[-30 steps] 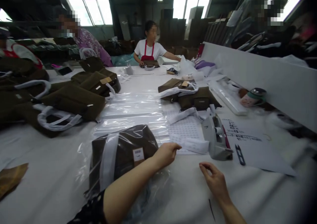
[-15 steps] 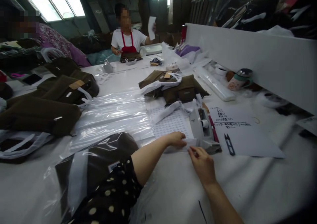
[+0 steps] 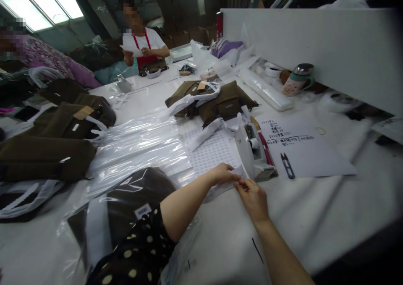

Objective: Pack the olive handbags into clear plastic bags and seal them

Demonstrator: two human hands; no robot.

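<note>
Left hand (image 3: 224, 174) and right hand (image 3: 255, 200) are pinching a white strip (image 3: 237, 171), fingertips close together, just beside the tape dispenser (image 3: 250, 161).

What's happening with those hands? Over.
Left hand, right hand: close together at white strip. Plastic-wrapped brown handbag: partly hidden by sleeve. Tape dispenser nearby.

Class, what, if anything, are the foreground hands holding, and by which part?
A white strip, apparently by its near edge, in left hand and right hand.
</note>
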